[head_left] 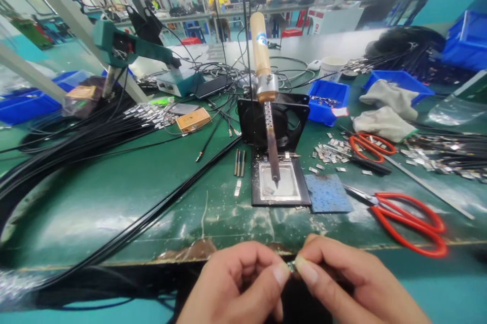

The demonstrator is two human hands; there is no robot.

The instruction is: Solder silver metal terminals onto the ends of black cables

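My left hand (249, 281) and my right hand (338, 278) meet at the front edge of the bench. Thumb and forefinger of each pinch a small shiny metal piece (291, 265), mostly covered by the fingertips; its exact kind is unclear. Ahead of them a soldering iron (272, 156) with a wooden handle hangs tip-down over a metal tray (281, 198). Beside that tray lies a blue sponge (329, 193). Red-handled scissors (409, 217) rest to the right. Left of the tray are small metal connector shells (238, 187) and several thin pins (239, 163).
A black fan (274, 121) stands behind the iron. Black cables (152, 215) run along the left and over the front edge. Loose metal shells (331, 151), smaller orange-handled scissors (373, 146), gloves (386, 111) and a blue bin (327, 101) occupy the right. People sit farther back.
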